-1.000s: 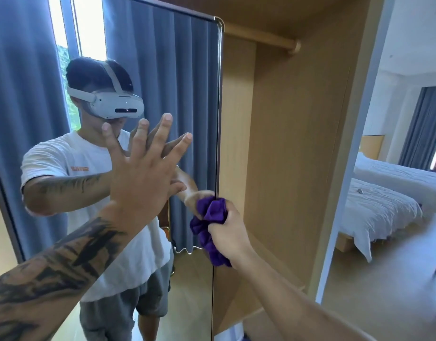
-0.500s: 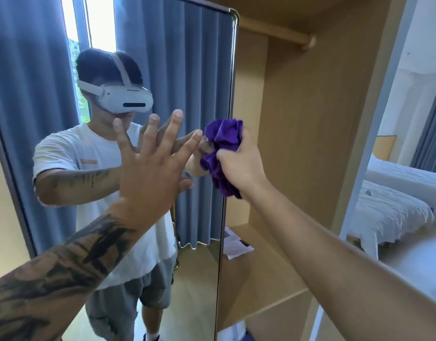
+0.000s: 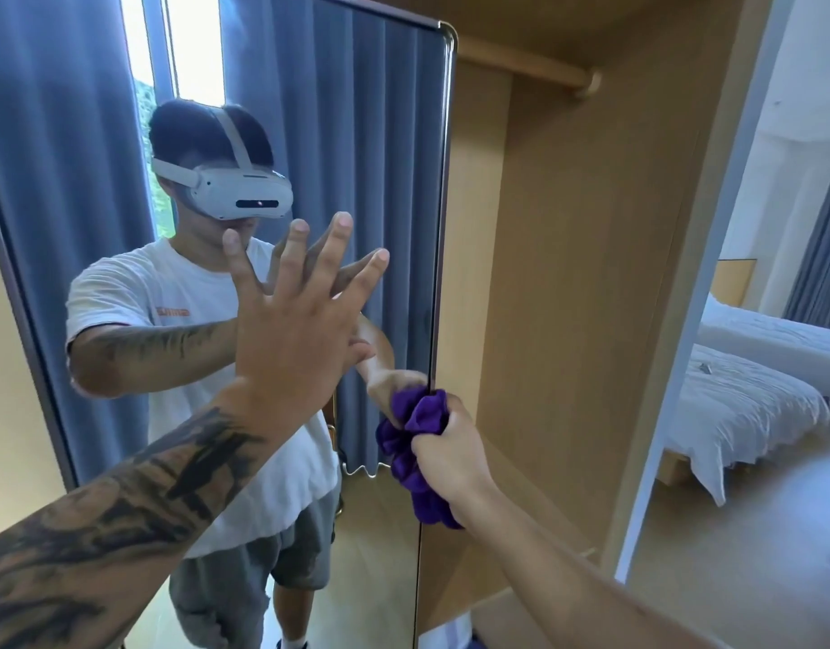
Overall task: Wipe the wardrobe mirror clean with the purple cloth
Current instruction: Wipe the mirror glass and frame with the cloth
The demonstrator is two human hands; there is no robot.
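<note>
The wardrobe mirror (image 3: pixel 385 133) is a tall panel on an open door, filling the left half of the head view. My left hand (image 3: pixel 296 339) presses flat against the glass with its fingers spread and straight. My right hand (image 3: pixel 450 449) grips a bunched purple cloth (image 3: pixel 415 445) against the mirror's right edge, about halfway down. The glass reflects a person in a white shirt and headset, blue curtains and a window.
The open wooden wardrobe (image 3: pixel 567 274) sits right of the mirror, with a hanging rail (image 3: pixel 525 70) at the top and a shelf lower down. Beyond a white frame (image 3: pixel 712 283) lies a bed (image 3: pixel 750 405) with white sheets.
My right hand swept the purple cloth up the mirror's right edge and has come back down to mid-height. My left hand stayed pressed on the glass.
</note>
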